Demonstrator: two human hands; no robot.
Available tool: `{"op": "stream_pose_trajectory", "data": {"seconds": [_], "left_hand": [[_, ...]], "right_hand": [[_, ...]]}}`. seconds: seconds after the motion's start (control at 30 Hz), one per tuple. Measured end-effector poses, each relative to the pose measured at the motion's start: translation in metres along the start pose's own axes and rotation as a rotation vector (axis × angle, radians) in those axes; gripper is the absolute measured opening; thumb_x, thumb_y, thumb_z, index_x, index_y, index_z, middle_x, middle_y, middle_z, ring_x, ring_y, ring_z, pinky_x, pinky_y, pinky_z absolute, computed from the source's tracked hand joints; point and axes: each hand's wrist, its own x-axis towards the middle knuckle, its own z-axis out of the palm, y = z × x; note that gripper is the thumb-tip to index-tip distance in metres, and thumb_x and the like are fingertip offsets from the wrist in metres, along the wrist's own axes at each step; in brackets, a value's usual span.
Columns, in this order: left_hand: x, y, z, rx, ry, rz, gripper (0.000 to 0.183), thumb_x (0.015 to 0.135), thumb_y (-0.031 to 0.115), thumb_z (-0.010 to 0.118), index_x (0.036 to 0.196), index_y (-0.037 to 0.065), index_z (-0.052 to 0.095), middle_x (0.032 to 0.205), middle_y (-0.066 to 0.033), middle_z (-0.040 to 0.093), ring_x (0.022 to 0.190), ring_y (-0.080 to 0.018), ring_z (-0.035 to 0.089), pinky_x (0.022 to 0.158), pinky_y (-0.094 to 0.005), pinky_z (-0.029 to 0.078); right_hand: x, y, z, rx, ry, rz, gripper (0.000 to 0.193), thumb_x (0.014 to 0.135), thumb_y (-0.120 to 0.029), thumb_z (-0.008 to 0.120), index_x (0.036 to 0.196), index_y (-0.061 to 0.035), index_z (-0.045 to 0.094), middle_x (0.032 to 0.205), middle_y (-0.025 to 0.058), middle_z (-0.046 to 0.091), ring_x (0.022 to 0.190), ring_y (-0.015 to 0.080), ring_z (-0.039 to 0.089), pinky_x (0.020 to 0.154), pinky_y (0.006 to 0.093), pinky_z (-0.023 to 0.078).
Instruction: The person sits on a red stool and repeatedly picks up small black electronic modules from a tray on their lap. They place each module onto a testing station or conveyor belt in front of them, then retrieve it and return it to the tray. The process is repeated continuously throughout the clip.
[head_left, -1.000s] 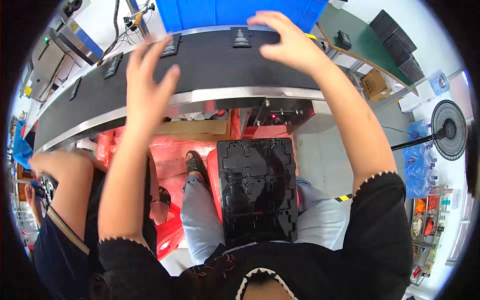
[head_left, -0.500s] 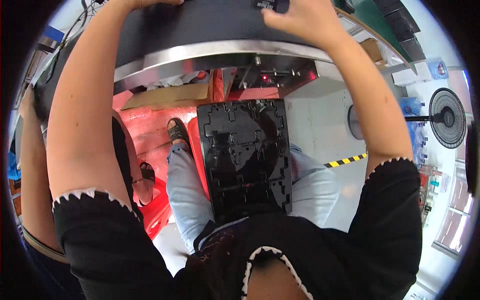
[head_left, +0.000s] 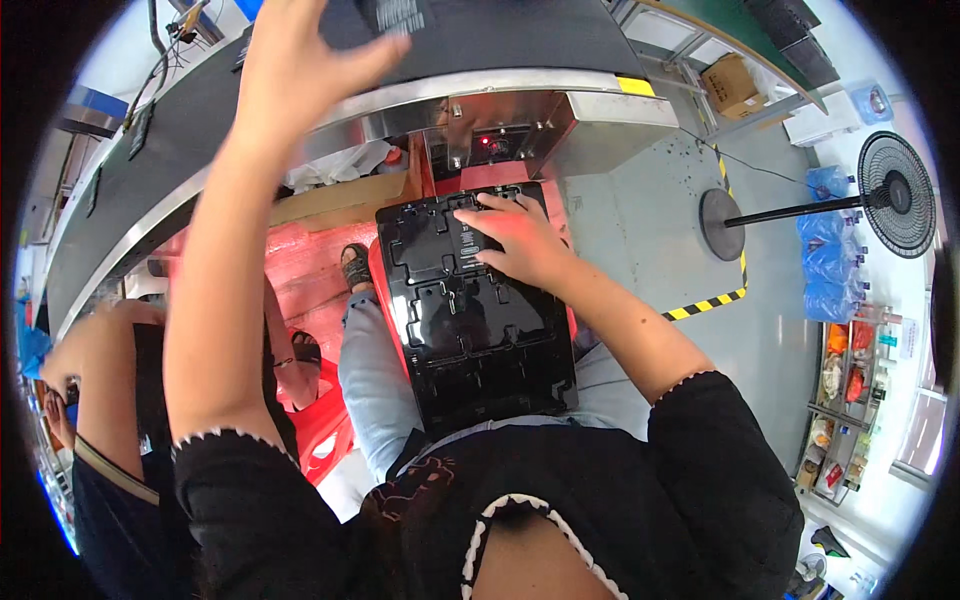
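Black moulded tray (head_left: 470,300) lies lengthwise across the person's lap, resting on the thighs in light blue jeans (head_left: 372,380), its far end just under the steel edge of the conveyor belt (head_left: 500,40). Compartments of the tray look empty as far as the view shows. Right hand (head_left: 515,238) rests on the far right part of the tray, fingers spread and pressed flat into a compartment; whether anything small is pinched under the fingertips cannot be told. Left hand (head_left: 300,60) is raised over the belt, fingers apart and open, clamped on nothing, close to a small grey ribbed part (head_left: 392,14) lying on the belt surface.

Step in hand, as judged: loading or seating a piece into a far compartment with the right hand, while the left goes for the next piece on the belt. Next move calls for the left fingers to close on the ribbed part without knocking it along the belt, and for the tray to remain level on the knees.

Another person's arm (head_left: 90,340) works at the far left. A standing fan (head_left: 895,195) is on the floor to the right
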Motion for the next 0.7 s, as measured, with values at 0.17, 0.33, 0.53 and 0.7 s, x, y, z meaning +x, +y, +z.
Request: {"op": "stream_pose_trajectory", "data": {"seconds": [0.17, 0.33, 0.53, 0.7], "left_hand": [[-0.093, 0.084, -0.023, -0.098, -0.466, -0.022, 0.093, 0.060, 0.019, 0.082, 0.142, 0.007, 0.041, 0.138, -0.0166, 0.045, 0.137, -0.0345, 0.036, 0.115, -0.0571, 0.020], [-0.197, 0.075, 0.019, -0.074, -0.902, -0.227, 0.075, 0.075, 0.020, 0.073, 0.141, 0.005, 0.041, 0.145, -0.0105, 0.041, 0.141, -0.0298, 0.029, 0.116, -0.0570, 0.014], [-0.225, 0.092, 0.028, 0.110, -0.841, -0.213, 0.056, 0.087, 0.010, 0.054, 0.142, 0.004, 0.041, 0.152, -0.0091, 0.034, 0.145, -0.0304, 0.019, 0.116, -0.0593, 0.012], [-0.209, 0.104, 0.026, 0.349, -0.998, -0.129, 0.055, 0.086, 0.018, 0.049, 0.138, -0.001, 0.046, 0.151, -0.0131, 0.034, 0.144, -0.0326, 0.022, 0.112, -0.0650, 0.014]], "right_hand": [[-0.006, 0.005, 0.001, -0.107, 0.073, -0.132, 0.038, 0.081, -0.016, 0.068, 0.119, -0.0132, 0.064, 0.130, 0.0102, 0.057, 0.129, 0.0242, 0.046, 0.106, 0.0499, 0.033], [0.008, -0.027, -0.031, 0.097, 0.394, -0.184, 0.028, 0.083, -0.013, 0.067, 0.111, -0.0088, 0.067, 0.117, 0.0093, 0.063, 0.115, 0.0261, 0.055, 0.098, 0.0416, 0.041], [0.053, -0.048, -0.119, 0.198, 0.717, -0.386, 0.015, 0.083, -0.012, 0.065, 0.096, -0.0043, 0.068, 0.095, 0.0114, 0.067, 0.090, 0.0299, 0.063, 0.082, 0.0375, 0.049], [0.153, -0.043, -0.173, -0.112, 0.638, -0.403, 0.040, 0.079, -0.018, 0.067, 0.115, -0.0031, 0.061, 0.121, 0.0227, 0.052, 0.114, 0.0383, 0.049, 0.100, 0.0424, 0.041]]}}
